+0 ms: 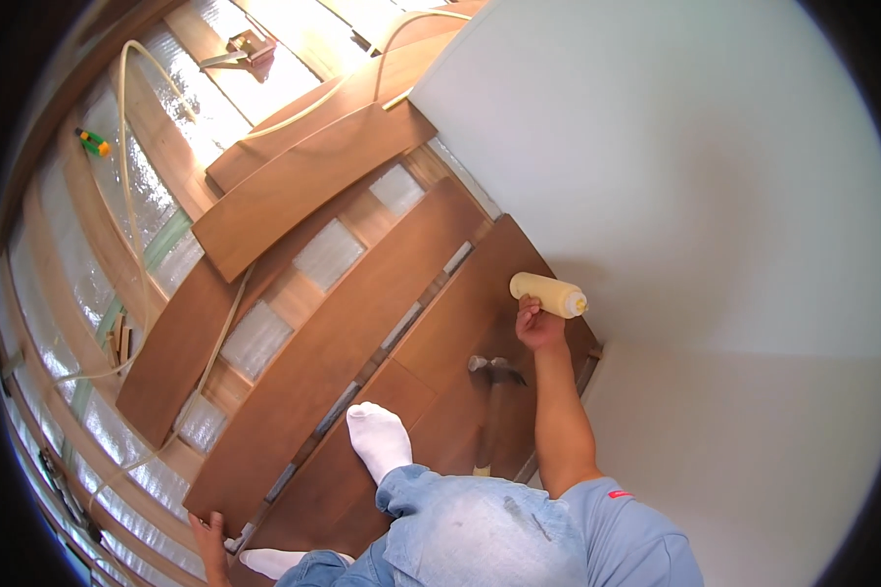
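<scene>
Jutting toward three o'clock, the yellow bottle point(548, 294) is grasped by the right hand point(538, 325), seemingly for control, while around half past seven the long brown board point(343, 342) is touched by the left hand point(208, 541), perhaps for steadying, its grip unclear.

Bottle point(546, 293), one. Hammer point(490, 416), one. Hands point(538, 328), two. Socks point(380, 442), two. Green-yellow tool point(93, 144), one. Silvery squares point(329, 253) between planks point(335, 344), four. Walls point(695, 176), two.
</scene>
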Available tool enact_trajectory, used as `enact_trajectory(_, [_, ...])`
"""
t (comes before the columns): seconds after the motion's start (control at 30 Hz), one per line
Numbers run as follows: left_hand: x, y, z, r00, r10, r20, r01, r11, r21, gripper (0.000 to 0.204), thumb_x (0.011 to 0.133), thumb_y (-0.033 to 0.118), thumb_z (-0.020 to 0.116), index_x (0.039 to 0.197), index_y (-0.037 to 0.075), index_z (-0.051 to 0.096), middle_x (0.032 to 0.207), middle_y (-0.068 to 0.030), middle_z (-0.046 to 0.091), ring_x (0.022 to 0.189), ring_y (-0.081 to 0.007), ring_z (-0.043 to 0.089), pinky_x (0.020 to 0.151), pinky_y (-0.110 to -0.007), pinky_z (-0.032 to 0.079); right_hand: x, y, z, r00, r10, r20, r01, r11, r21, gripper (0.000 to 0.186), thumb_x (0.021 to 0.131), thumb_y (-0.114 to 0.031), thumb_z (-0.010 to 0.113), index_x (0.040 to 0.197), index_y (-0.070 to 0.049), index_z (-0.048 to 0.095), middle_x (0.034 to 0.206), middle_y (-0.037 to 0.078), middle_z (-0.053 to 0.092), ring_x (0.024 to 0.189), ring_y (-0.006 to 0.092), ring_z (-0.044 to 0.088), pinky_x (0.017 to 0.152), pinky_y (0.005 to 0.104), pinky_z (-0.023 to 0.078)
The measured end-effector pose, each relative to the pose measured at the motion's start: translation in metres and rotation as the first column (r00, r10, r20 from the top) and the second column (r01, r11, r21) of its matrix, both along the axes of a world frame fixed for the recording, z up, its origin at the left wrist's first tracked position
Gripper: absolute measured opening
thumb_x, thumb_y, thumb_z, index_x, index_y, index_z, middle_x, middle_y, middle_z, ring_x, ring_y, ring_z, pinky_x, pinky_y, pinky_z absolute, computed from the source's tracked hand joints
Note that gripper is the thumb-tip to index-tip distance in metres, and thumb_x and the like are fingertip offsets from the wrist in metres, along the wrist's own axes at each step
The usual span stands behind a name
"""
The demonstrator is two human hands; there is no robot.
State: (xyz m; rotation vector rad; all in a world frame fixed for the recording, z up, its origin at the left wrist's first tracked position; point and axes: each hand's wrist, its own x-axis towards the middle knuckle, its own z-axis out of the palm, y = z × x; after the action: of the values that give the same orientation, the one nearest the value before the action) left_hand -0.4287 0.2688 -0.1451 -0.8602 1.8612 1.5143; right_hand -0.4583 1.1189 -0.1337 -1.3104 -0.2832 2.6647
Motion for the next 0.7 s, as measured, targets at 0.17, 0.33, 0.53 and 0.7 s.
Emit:
enact_trajectory(0.17, [-0.008,0.036,0.001,0.994,-0.102,-0.034,0.106,0.983,0.152,0.095,0.078,0.020,0.091,0.151,0.001,0.034,0.143,-0.0191,0.054,0.131,-0.0324,0.057,0.111,-0.041,0.047,0.002,0.045,-0.003,0.999,-0.031,0.019,0.031,1.000,0.003,0.041,0.098,-0.055,0.058,0.095,-0.014,0.068,0.073,-0.001,0.063,0.062,0.0138,0.062,0.053,0.0293,0.057])
enact_trajectory(0.33, [-0.011,0.048,0.004,0.976,-0.189,-0.107,0.196,0.978,0.066,0.086,0.080,0.019,0.088,0.147,0.000,0.038,0.134,-0.0184,0.060,0.117,-0.0302,0.065,0.094,-0.037,0.057,-0.038,-0.045,-0.005,0.808,-0.478,0.345,0.326,0.850,0.413,0.061,0.108,-0.060,0.040,0.090,-0.006,0.063,0.070,0.004,0.065,0.057,0.0139,0.062,0.048,0.0257,0.051])
enact_trajectory(0.53, [-0.020,0.050,0.001,0.892,-0.451,-0.022,0.430,0.864,-0.261,0.061,0.084,0.013,0.084,0.131,-0.003,0.050,0.088,-0.0104,0.065,0.078,-0.0208,0.069,0.062,-0.033,0.059,-0.152,-0.199,0.026,0.883,0.229,0.410,-0.448,0.150,0.881,0.018,0.106,-0.022,0.062,0.098,-0.006,0.066,0.079,0.006,0.066,0.074,0.0202,0.067,0.068,0.0351,0.056])
enact_trajectory(0.7, [-0.002,0.022,-0.044,0.885,-0.466,0.000,0.448,0.852,-0.272,0.046,0.082,0.000,0.082,0.111,-0.003,0.047,0.067,-0.0075,0.054,0.047,-0.0198,0.061,0.042,-0.032,0.052,-0.216,-0.173,-0.011,0.829,0.292,0.476,0.018,-0.866,0.499,0.012,0.089,-0.020,0.075,0.087,-0.009,0.068,0.092,0.008,0.067,0.096,0.0288,0.065,0.087,0.0396,0.054])
